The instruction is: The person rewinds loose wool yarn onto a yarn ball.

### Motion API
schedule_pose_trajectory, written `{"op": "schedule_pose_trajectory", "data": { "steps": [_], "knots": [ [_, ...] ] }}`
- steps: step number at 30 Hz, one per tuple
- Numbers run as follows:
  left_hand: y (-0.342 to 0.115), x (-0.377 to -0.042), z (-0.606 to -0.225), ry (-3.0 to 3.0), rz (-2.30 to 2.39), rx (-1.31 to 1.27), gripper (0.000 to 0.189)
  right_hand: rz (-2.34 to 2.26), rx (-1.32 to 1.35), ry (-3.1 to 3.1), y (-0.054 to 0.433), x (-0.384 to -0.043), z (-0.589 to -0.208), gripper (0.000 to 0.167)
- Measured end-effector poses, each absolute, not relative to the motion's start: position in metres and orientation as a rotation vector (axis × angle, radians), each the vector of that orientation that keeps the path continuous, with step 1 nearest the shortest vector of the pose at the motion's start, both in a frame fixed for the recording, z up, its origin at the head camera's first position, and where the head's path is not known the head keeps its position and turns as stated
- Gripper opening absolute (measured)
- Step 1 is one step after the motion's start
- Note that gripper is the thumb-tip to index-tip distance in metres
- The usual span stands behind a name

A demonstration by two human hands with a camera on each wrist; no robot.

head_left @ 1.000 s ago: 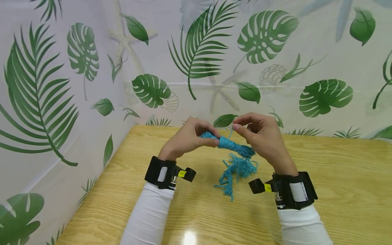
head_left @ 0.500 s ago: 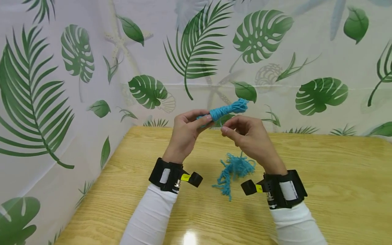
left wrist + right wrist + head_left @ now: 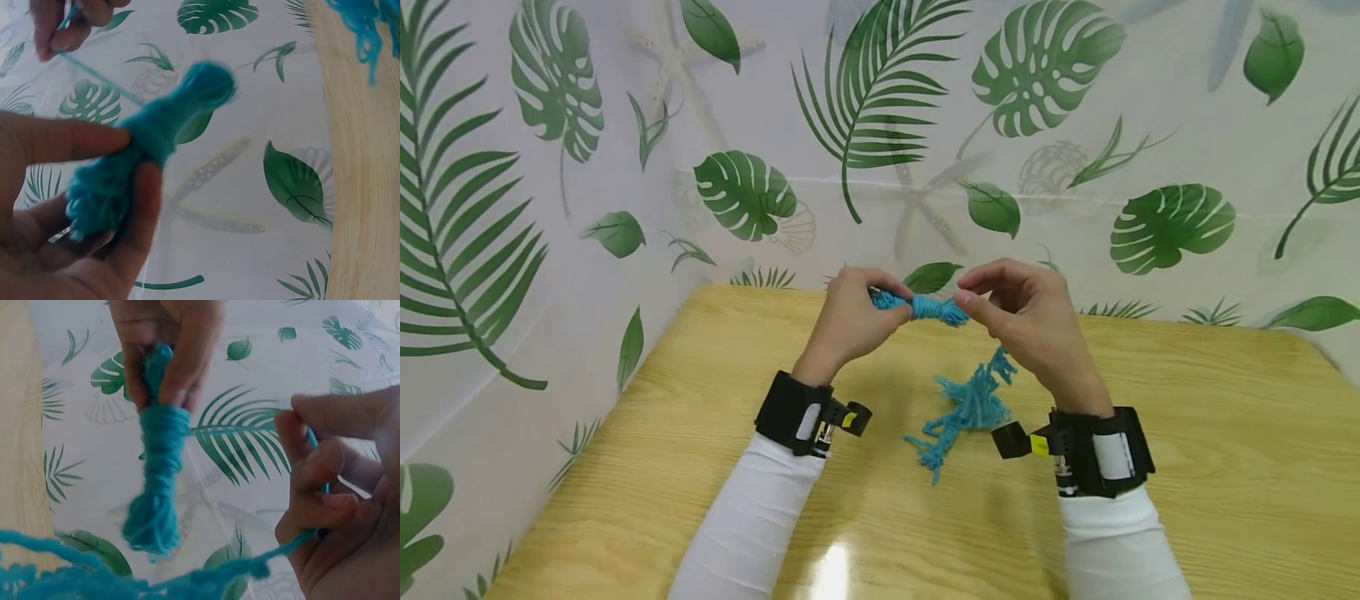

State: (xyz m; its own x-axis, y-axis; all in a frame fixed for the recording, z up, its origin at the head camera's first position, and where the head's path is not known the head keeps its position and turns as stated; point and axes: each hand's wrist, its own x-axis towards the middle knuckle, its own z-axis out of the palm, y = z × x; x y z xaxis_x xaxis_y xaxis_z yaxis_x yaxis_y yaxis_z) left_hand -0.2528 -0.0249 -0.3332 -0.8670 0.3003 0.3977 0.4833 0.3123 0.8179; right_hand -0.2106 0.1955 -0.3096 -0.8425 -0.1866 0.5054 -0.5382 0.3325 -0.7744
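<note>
My left hand (image 3: pixel 857 321) grips one looped end of a blue yarn bundle (image 3: pixel 931 308) between thumb and fingers, above the table. Strands wrap tightly round the bundle's middle (image 3: pixel 164 440), and loops flare at its free end (image 3: pixel 209 84). With thumb and forefinger my right hand (image 3: pixel 1033 325) pinches a yarn strand (image 3: pixel 234 429), which runs taut from the wrapped middle. In the right wrist view, that strand passes behind the right fingers and on toward a loose pile. This tangled blue yarn pile (image 3: pixel 973 404) lies on the table below the hands, partly hanging up toward the right hand.
The wooden table (image 3: pixel 700 467) spreads under both arms. A white cloth (image 3: pixel 737 92) printed with green leaves stands behind it and along the left side. Black straps with small cameras sit on both wrists, the left strap (image 3: pixel 786 412) and the right strap (image 3: pixel 1108 450).
The bundle has swung from pointing down right, to up right, to nearly level, as the left hand turns. The right hand still pinches the strand. The pile has shifted, with one part lifted.
</note>
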Motion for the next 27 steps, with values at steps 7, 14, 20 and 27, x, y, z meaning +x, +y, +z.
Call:
{"op": "schedule_pose_trajectory", "data": {
  "steps": [7, 14, 20, 27],
  "knots": [
    [-0.038, -0.256, -0.319, -2.434, -2.194, -1.178, 0.01, 1.584, 0.664, -2.211, 0.213, -0.21, -0.311, 0.011],
    [-0.037, -0.253, -0.315, -1.735, -2.808, -1.343, 0.031, 1.624, 0.712, -2.214, 0.201, -0.218, -0.319, 0.011],
    [-0.026, -0.25, -0.315, -1.727, -2.471, -0.73, 0.014, 1.481, 0.709, -2.348, 0.182, -0.214, -0.317, 0.008],
    [-0.029, -0.252, -0.327, -2.216, -1.731, -0.627, 0.012, 1.463, 0.66, -2.285, 0.18, -0.211, -0.311, 0.009]
  ]
}}
